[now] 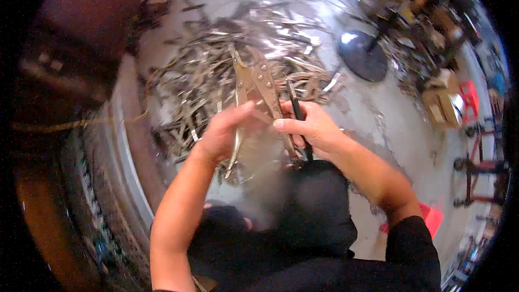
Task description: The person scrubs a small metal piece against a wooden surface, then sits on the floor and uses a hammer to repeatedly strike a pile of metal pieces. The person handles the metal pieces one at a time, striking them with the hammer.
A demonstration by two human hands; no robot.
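A pair of locking pliers [264, 80], dull metal with rivets near the jaws, is held up in front of me with its jaws pointing away and its handles spread. My left hand [217, 131] is closed around the left handle; its fingers are partly blurred. My right hand [316, 130] grips the other handle, thumb on top. A slim black pen-like tool [295, 109] with a metal tip is also in my right hand, beside the pliers. Its exact kind does not show.
A big heap of loose metal pieces [205, 84] covers the floor beyond my hands. A round dark stand base [363, 57] is at the right, with a cardboard box [442, 107] and a red stool-like item [469, 103] farther over. Dark machinery [75, 48] stands at the left.
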